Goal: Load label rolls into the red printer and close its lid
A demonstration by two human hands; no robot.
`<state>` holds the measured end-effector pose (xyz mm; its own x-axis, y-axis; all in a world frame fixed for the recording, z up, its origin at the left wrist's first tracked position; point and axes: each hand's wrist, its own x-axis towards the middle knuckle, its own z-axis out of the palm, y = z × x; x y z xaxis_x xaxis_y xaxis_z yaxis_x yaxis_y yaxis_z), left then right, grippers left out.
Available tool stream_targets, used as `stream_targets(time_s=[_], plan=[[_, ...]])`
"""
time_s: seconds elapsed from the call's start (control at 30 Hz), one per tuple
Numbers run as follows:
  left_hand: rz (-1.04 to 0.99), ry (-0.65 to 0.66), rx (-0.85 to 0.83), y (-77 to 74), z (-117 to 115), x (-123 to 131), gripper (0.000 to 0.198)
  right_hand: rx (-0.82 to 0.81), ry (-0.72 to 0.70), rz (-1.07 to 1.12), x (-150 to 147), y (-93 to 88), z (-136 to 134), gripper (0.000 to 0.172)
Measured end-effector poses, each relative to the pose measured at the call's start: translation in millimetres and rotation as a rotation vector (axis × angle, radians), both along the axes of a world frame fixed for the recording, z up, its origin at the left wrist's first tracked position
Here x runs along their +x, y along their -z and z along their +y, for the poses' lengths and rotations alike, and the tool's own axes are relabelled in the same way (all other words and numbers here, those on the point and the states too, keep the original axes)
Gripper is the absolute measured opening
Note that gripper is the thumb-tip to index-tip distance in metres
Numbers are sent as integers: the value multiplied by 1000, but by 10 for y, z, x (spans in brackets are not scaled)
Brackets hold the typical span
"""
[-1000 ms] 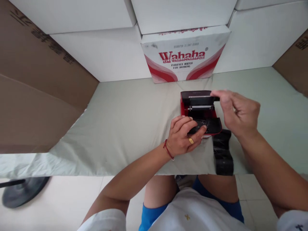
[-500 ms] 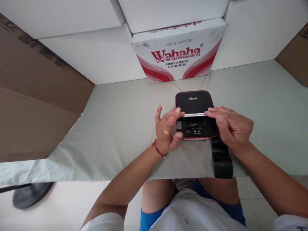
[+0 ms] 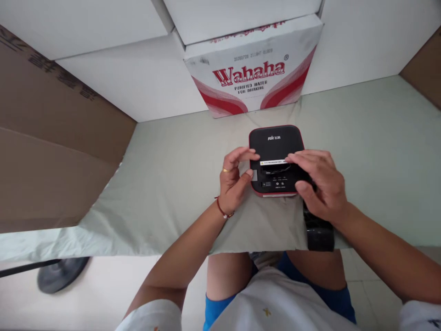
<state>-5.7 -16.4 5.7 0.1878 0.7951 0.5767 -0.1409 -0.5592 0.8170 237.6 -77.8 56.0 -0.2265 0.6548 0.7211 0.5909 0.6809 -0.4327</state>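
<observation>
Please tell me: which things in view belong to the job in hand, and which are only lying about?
In the job:
black-and-red boxy device with rounded corners
left hand and right hand, both at it

Apparently lying about:
red-and-white printed cardboard carton
brown cardboard box, at left
round black base, on floor
glossy black curved strip, use unclear

"How was the light on your feed?"

"Soft and fairly dim; I saw the floor (image 3: 113,294) come through brighter than the brown box (image 3: 62,165), with faint shine on the black strip (image 3: 320,236)."

"Was it sharp?"

"Big letters on the carton (image 3: 253,73) were; fine print on the black gadget (image 3: 279,146) looked fuzzy, the round base (image 3: 64,276) smeared, and the wide lens stretched the edges."
</observation>
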Motion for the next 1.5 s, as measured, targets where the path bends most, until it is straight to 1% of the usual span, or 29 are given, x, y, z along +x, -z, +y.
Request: stream_targets(time_s=[0.07, 0.1, 0.13, 0.2, 0.3, 0.4, 0.5, 0.67, 0.83, 0.9, 0.97, 1.0, 1.07, 1.13, 1.17, 1.23, 1.3, 1.33, 1.37, 1.4, 1.43, 1.5], plan=[[-46, 16, -114, 66, 81, -20, 75, 23, -54, -38, -21, 5, -30, 54], [-60, 44, -188, 96, 121, -30, 88, 33, -73, -36, -23, 3, -44, 55], [-72, 89, -253, 120, 156, -37, 98, 43, -86, -23, -18, -1, -56, 54], [-88, 205, -349, 142, 200, -44, 107, 59, -103, -4, 10, -14, -75, 44], [-106, 327, -402, 121, 187, -29, 105, 86, -109, -42, 69, -34, -96, 30], [-98, 348, -414, 90, 143, -5, 105, 120, -76, -93, 102, -41, -117, 22], [-85, 346, -429, 87, 132, 7, 108, 120, -68, -91, 98, -38, -127, 15], [-65, 351, -405, 122, 162, 19, 110, 144, -68, -69, 77, -20, -109, 13], [-43, 341, -349, 213, 202, 44, 114, 188, -59, -83, 50, 9, -111, 13], [-43, 327, -345, 257, 221, 51, 115, 197, -43, -85, 38, -3, -124, 13], [-36, 319, -350, 292, 237, 53, 113, 180, -28, -88, 38, -59, -136, 14], [-36, 315, -351, 303, 243, 54, 111, 148, -36, -94, 45, -112, -137, 14], [-57, 310, -345, 312, 250, 59, 109, 9, -95, -96, 67, -270, -114, 20], [-93, 320, -344, 306, 252, 71, 106, -218, -120, -88, 81, -485, -38, 33], [-116, 329, -351, 300, 251, 79, 103, -340, -100, -112, 75, -602, 25, 38], [-170, 327, -375, 287, 252, 97, 94, -552, -9, -260, 22, -822, 198, 43], [-206, 285, -393, 281, 255, 112, 83, -692, 93, -525, -89, -978, 406, 37], [-210, 257, -394, 282, 257, 116, 79, -731, 136, -674, -160, -1022, 510, 32], [-204, 231, -390, 286, 259, 116, 76, -753, 174, -809, -236, -1042, 606, 32], [-191, 214, -382, 290, 260, 113, 74, -760, 206, -919, -311, -1040, 691, 35], [-173, 207, -369, 295, 260, 107, 73, -758, 228, -1003, -381, -1020, 760, 38], [-124, 216, -336, 303, 260, 90, 69, -759, 249, -1087, -493, -952, 856, 40]])
